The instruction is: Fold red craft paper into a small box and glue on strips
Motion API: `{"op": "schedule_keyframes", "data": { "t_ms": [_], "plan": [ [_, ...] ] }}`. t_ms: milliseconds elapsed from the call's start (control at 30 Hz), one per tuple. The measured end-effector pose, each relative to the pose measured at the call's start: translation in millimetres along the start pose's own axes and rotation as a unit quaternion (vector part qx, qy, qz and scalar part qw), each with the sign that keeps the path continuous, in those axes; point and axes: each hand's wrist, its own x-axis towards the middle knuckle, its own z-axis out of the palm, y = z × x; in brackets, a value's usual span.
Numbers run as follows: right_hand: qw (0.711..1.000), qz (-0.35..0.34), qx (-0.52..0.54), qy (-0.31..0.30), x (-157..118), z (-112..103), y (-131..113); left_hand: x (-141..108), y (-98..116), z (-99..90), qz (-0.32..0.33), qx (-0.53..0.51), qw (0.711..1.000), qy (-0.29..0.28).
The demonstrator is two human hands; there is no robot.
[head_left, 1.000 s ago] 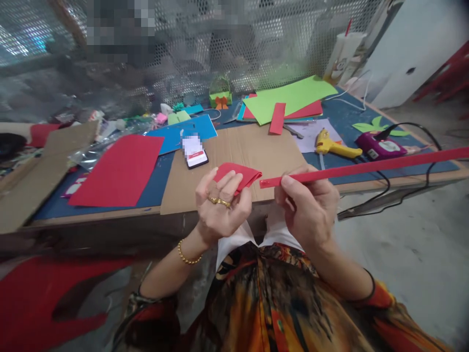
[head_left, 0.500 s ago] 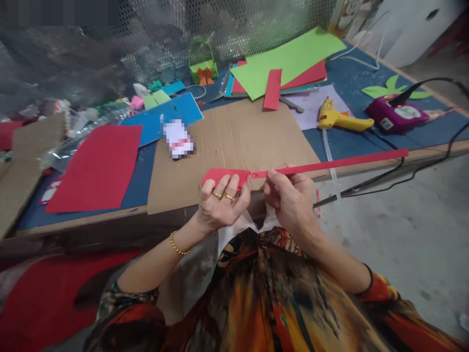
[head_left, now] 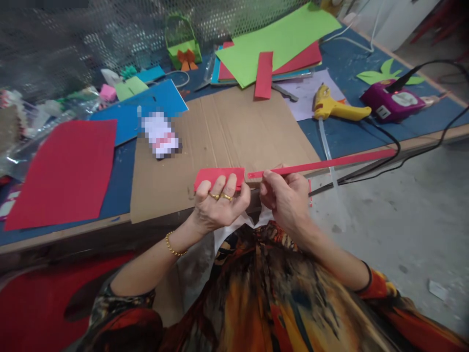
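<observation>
My left hand (head_left: 223,203), with rings on two fingers, is closed round a small folded red piece (head_left: 220,175) at the cardboard's front edge. Just to its right my right hand (head_left: 286,193) pinches a long thin red strip (head_left: 337,162) near its left end. The strip stretches right, past the table's front edge and over a clear glue stick. A small gap shows between the strip's left end and the folded piece. Under both hands lies the front part of the brown cardboard (head_left: 234,127).
A yellow glue gun (head_left: 340,108) and purple power block (head_left: 394,100) with black cables lie right. Green sheets (head_left: 278,41) and a red rectangle (head_left: 264,76) are behind. Left are a red sheet (head_left: 66,171), blue board (head_left: 164,100) and a blurred-out white item (head_left: 160,134).
The strip's left end has come apart from the folded red piece, leaving a gap. Both hands keep their holds. The whole view has shifted a little.
</observation>
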Motion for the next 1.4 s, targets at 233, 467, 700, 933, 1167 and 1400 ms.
{"op": "schedule_keyframes", "data": {
  "t_ms": [233, 467, 700, 933, 1167, 1400],
  "plan": [
    [1.000, 0.022, -0.007, -0.005, -1, 2, 1, -2, 2, -0.6, -0.008, 0.000, 1.000, -0.011],
    [0.999, 0.022, -0.036, -0.007, -3, 1, 1, -2, 4, 0.7, -0.015, -0.003, 1.000, -0.008],
    [0.998, 0.024, -0.057, -0.005, -2, 3, 3, -2, 5, 0.9, -0.019, -0.004, 1.000, -0.004],
    [0.999, 0.022, -0.048, -0.005, -3, 2, 4, -8, 5, 2.4, -0.024, -0.010, 1.000, -0.010],
    [0.997, 0.017, -0.069, -0.001, -3, 1, 4, -14, 6, 4.9, -0.037, -0.022, 0.999, -0.025],
    [0.998, 0.017, -0.067, 0.004, -3, 2, 4, -13, 6, 5.8, -0.039, -0.026, 0.999, -0.012]
  ]
}}
